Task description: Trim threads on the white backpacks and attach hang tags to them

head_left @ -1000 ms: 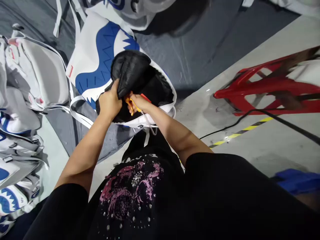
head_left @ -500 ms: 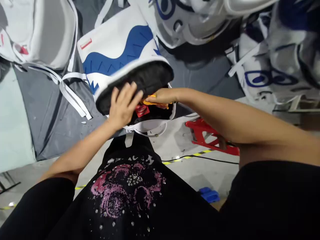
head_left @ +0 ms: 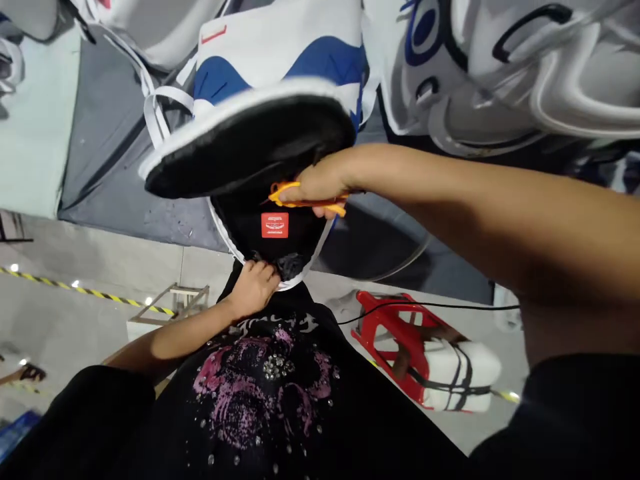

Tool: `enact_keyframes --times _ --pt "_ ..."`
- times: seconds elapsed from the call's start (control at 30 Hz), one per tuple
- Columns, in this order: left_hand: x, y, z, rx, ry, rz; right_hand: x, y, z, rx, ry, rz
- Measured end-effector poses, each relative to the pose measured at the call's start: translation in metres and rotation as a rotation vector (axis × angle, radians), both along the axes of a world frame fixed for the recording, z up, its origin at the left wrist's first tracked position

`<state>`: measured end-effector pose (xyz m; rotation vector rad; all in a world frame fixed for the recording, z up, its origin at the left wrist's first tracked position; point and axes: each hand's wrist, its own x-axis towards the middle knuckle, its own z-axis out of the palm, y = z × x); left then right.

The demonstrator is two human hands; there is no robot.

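Observation:
A white and blue bag (head_left: 280, 60) lies on the grey cloth, its black-lined flap (head_left: 250, 147) lifted and its black inside showing. On the lining is a red label (head_left: 275, 225). My left hand (head_left: 255, 287) has its fingers curled over the white near rim of the opening, beside a bunched dark patch. My right hand (head_left: 320, 187) is wrapped round a small orange-handled tool (head_left: 310, 202) just above the label, under the flap's right side. The tool's tip is hard to make out against the black lining.
More white and blue bags (head_left: 450, 80) lie at the upper right, others (head_left: 155, 33) at the upper left. A red stool (head_left: 395, 340) with a white cushion (head_left: 460, 373) stands on the floor at the right. A black cable (head_left: 425, 304) crosses above it.
My left hand has moved from the flap down to the near rim. The bag's mouth is wider open and shows the whole label. My view has shifted, and my right hand still holds the orange tool.

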<state>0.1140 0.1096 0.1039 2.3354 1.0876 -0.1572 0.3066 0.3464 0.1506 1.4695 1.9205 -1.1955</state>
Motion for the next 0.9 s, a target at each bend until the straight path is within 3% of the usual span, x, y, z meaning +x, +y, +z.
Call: enact_keyframes --times 0.13,0.23,0.3,0.43,0.6,0.77,0.83,0.9 --pt "-0.021 -0.016 0.012 -0.052 -0.107 0.047 -0.011 0.012 0.016 -0.331 -0.202 0.152" --pt "-0.017 0.008 0.021 -0.235 -0.059 0.257 -0.010 0.014 0.015 -0.362 -0.203 0.217" --pt "-0.004 0.034 0.019 -0.370 0.069 0.341 -0.008 0.014 0.011 -0.417 -0.165 0.276" --pt "0.022 0.067 0.003 -0.525 0.372 0.170 -0.008 0.019 0.011 -0.600 -0.189 0.280" --pt "0.027 0.054 0.003 -0.387 0.405 0.193 -0.007 0.023 0.025 -0.584 -0.244 0.158" --pt "0.010 0.022 0.025 -0.167 0.156 0.010 0.000 0.019 0.027 -0.461 -0.156 0.128" --pt "0.004 0.020 0.038 -0.061 0.092 0.060 0.002 0.016 0.026 -0.424 -0.113 0.162" --pt "0.000 0.033 0.052 0.100 0.058 0.230 0.002 0.011 0.025 -0.371 -0.066 0.195"
